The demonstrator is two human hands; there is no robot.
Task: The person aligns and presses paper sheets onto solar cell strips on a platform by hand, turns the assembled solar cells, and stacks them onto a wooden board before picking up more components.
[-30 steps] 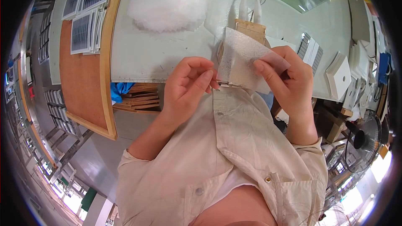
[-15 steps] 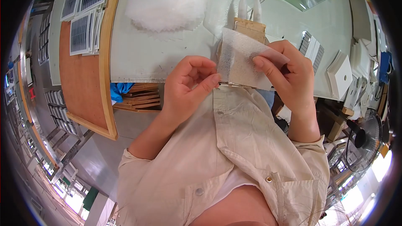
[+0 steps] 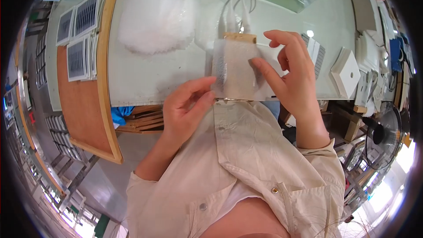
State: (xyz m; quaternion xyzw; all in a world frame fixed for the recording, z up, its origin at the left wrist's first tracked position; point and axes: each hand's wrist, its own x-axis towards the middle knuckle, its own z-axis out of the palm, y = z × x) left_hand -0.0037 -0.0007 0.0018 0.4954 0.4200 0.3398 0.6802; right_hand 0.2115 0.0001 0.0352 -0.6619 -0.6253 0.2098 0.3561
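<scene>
A thin translucent sheet point(image 3: 240, 72) lies over a flat plate with a brown edge point(image 3: 240, 38), close to the front of the worktable. My left hand point(image 3: 187, 110) is at the sheet's lower left edge; thumb and index fingertips touch or nearly touch it, a gap between them, the other fingers curled. To the right, my right hand point(image 3: 291, 68) is open, its thumb near the sheet's right side and its fingers raised and apart. White cables point(image 3: 238, 15) run from the plate's far end toward the back.
A pile of clear plastic sheets point(image 3: 156, 17) sits left of the plate. Panels with dark grids point(image 3: 86, 15) rest by a wood-edged board point(image 3: 83, 105) at far left. White hexagonal pieces point(image 3: 346, 72) and a grey-striped piece point(image 3: 313, 50) lie right. A fan point(image 3: 383, 136) stands lower right.
My right hand has let go of the sheet and opened beside it. The sheet, tilted in that hand before, now lies flatter over the plate. My left hand stays at its left edge.
</scene>
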